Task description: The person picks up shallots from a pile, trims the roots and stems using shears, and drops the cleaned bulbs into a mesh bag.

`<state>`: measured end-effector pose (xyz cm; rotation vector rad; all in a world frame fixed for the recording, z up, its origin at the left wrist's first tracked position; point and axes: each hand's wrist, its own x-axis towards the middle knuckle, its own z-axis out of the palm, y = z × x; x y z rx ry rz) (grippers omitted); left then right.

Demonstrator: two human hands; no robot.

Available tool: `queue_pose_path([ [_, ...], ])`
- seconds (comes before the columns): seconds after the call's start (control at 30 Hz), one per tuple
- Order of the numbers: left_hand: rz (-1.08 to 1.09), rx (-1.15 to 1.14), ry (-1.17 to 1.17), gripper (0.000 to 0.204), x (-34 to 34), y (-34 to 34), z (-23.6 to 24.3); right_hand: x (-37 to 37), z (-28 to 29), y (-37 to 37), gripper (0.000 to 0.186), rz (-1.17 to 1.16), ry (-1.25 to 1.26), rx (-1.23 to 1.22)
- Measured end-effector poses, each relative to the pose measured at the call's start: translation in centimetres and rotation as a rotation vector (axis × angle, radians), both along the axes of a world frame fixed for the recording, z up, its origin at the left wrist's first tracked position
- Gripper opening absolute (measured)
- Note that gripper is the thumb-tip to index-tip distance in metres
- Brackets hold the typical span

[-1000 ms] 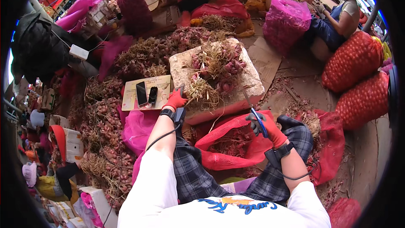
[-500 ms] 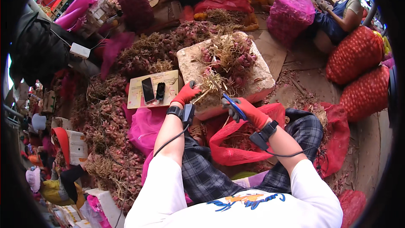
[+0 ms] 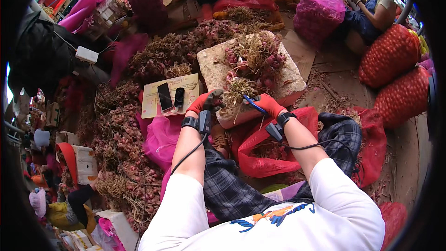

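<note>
A bunch of shallots (image 3: pixel 274 60) with dry straw-coloured stalks (image 3: pixel 241 88) lies on a worn white foam block (image 3: pixel 213 65) in front of me. My right hand (image 3: pixel 270 105), in a red and grey glove, grips blue-handled scissors (image 3: pixel 254 104) at the near side of the stalks; the blades are hidden among them. At the stalks' left edge is my left hand (image 3: pixel 206 101), gloved alike, its fingers bent but apart, with nothing clearly held between them. Below my right forearm a red mesh bag (image 3: pixel 251 167) lies with its mouth spread.
Left of the block, a phone (image 3: pixel 164 96) and a small black device (image 3: pixel 179 97) rest on a cardboard box (image 3: pixel 149 94). Heaped shallots (image 3: pixel 121 135) cover the left floor. Full red mesh sacks (image 3: pixel 390 56) stand at right, near a seated person (image 3: pixel 376 14).
My right hand has moved up and slightly left, taking the scissors into the stalks. The left hand's fingers have loosened and spread a little. The shallot bunch has shifted slightly.
</note>
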<state>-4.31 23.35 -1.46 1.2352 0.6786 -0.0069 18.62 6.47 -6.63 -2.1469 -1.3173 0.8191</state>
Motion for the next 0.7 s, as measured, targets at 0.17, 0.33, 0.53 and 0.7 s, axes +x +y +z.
queue_pose_path([
  [0.17,-0.166,0.285,0.06,0.039,-1.9,2.2,-3.4,-2.5,1.3,-2.4,0.065,-0.004,0.552,-0.003],
  [0.33,-0.161,0.495,0.002,0.028,-4.2,1.6,-3.5,-6.7,5.3,-6.5,0.055,-0.14,1.148,-0.227],
  [0.53,-0.094,0.937,0.072,0.034,-3.1,0.5,-3.5,-8.5,6.3,-6.9,0.055,-0.191,1.292,-0.211],
  [0.7,-0.108,1.005,0.167,0.053,-3.0,-1.2,-0.3,-8.5,6.9,-5.0,0.054,-0.103,1.058,-0.184],
])
